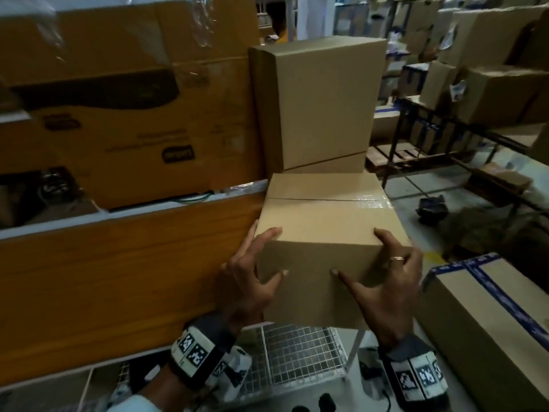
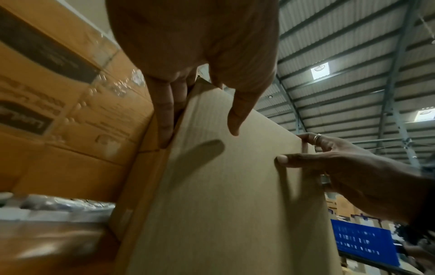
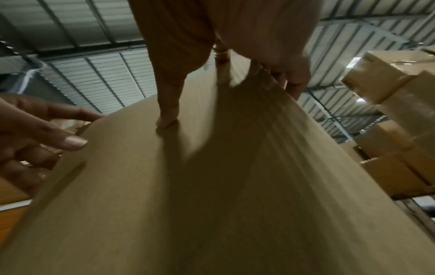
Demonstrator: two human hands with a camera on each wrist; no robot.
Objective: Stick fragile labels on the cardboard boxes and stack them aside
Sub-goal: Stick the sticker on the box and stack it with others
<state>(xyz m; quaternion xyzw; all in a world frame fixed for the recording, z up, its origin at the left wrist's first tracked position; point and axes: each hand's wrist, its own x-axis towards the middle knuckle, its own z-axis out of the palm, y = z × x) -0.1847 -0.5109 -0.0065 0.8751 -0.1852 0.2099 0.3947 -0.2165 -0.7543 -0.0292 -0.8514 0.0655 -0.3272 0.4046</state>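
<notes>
A plain cardboard box [image 1: 323,221] with clear tape along its top seam is held between both my hands in the middle of the head view. My left hand [image 1: 252,272] grips its near left corner, thumb on the front face and fingers down the left side. My right hand [image 1: 386,278], with a ring, grips the near right corner the same way. The same box [image 2: 223,195] fills the left wrist view and, as the box [image 3: 200,186], the right wrist view. No label shows on the faces I see. A taller plain box [image 1: 320,99] stands just behind it.
Large orange-brown cartons [image 1: 124,114] are stacked close on the left. A box with blue tape [image 1: 490,316] sits at the lower right. Below the hands is a white wire rack [image 1: 297,352]. Shelving with more boxes [image 1: 490,69] stands at the far right, beyond an aisle floor [image 1: 416,209].
</notes>
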